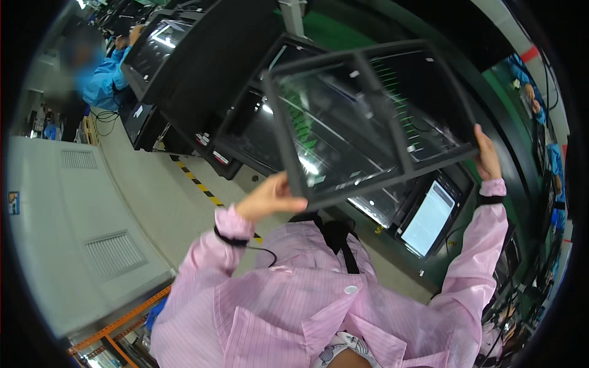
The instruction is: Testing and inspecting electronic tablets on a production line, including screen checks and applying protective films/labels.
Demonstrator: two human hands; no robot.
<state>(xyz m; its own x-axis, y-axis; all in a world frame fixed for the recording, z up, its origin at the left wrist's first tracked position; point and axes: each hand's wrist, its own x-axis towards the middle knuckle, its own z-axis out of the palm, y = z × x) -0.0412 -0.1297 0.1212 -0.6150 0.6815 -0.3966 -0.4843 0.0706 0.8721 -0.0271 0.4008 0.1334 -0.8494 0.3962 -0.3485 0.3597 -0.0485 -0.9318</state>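
Note:
I hold up a large black rectangular frame (362, 187) with both hands, tilted above the work surface. One crossbar splits it into two unequal openings. Dark panels and green spiky strips show within these openings; whether clear panes fill them I cannot tell. At the frame's near left corner, my left hand (270, 197) grips the edge with its thumb along the near side. Around the right end is my right hand (486, 156), its fingers closed on the edge and partly hidden behind it. Dark wristbands circle both pink sleeves, and a cord runs from the left one.
Below the frame lie dark glossy panels (248, 126) and a lit white screen (431, 218) on a green bench (518, 138). Left of them stands a black unit (144, 122). People in blue sleeves (104, 83) work at the far left and right. Yellow-black tape (197, 184) marks the floor.

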